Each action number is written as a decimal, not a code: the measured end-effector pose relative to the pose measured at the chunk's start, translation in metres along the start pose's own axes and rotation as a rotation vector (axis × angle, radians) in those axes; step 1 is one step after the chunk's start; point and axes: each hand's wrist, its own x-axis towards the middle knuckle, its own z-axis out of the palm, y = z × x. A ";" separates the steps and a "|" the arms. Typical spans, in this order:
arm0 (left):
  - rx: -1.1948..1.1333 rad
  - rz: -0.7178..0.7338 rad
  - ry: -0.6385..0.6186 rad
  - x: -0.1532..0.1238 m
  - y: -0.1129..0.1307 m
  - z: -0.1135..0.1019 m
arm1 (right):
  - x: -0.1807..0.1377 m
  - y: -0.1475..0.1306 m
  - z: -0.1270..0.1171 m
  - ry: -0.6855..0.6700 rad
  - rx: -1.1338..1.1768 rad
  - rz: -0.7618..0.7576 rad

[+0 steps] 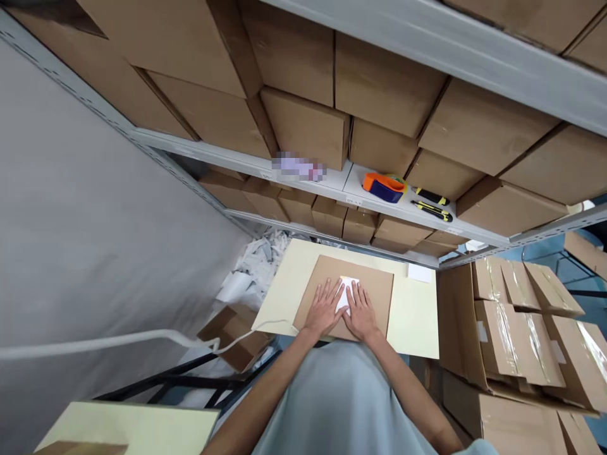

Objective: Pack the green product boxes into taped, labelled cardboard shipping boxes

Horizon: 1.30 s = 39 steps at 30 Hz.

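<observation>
A flat brown cardboard sheet [374, 287] lies on a pale yellow table [417, 322] in front of me. A small white paper label [348, 285] sits on its middle. My left hand [325, 309] lies flat with fingers spread, pressing the label's left side. My right hand [361, 311] lies flat beside it, fingers spread over the label's right side. Both hands hold nothing.
Shelves packed with cardboard boxes [308, 126] rise behind the table. An orange and blue tape dispenser [385, 186] and two yellow-black utility knives [431, 203] lie on a shelf. Open taped boxes [516, 335] stand at the right. Crumpled white paper [253, 268] is heaped at the left. A small white slip [420, 272] lies on the table.
</observation>
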 end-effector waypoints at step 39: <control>-0.170 -0.539 0.088 -0.047 -0.035 -0.047 | -0.068 0.078 -0.005 0.082 0.054 0.522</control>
